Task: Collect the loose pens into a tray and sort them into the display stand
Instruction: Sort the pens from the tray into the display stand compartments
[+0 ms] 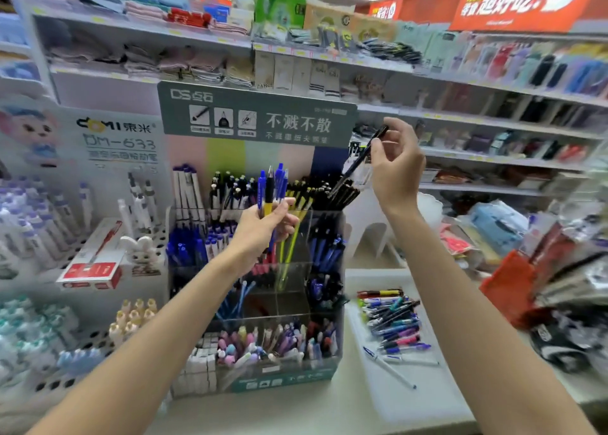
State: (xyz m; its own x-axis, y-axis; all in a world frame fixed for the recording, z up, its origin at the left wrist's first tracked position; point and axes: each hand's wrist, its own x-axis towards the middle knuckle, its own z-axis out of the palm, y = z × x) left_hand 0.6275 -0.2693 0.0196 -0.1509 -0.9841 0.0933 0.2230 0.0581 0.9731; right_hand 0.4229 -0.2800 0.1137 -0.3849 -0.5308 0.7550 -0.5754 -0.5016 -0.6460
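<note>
**Figure: sorting pens into the display stand (283,380).** The left hand (260,227) grips a bunch of pens (271,184) by their lower barrels. Most are blue and one is black and yellow. The bunch stands upright in front of the stand's upper tiers.

The right hand (394,168) pinches a single black pen (358,160) near its top end, between thumb and fingertips. This pen slants down toward the stand's back right compartment, where other black pens stand. Whether its tip touches them cannot be told.

The tray (378,280) lies flat on the worktop (296,415) toward its right edge, just beside the stand's right wall. It carries a heap of loose pens (393,322) in mixed colours, with one white pen (390,367) lying apart nearer the tray's front edge.

**Handling (judged):**
- The pens look light, stiff and smooth, so they are apt to roll on the tray or slip from a loosely held bunch.
- Each is best taken at mid-barrel or at the rubber grip and lowered tip-first.
- In a crowded compartment, a pen entered at a slant may catch on its neighbours.
</note>
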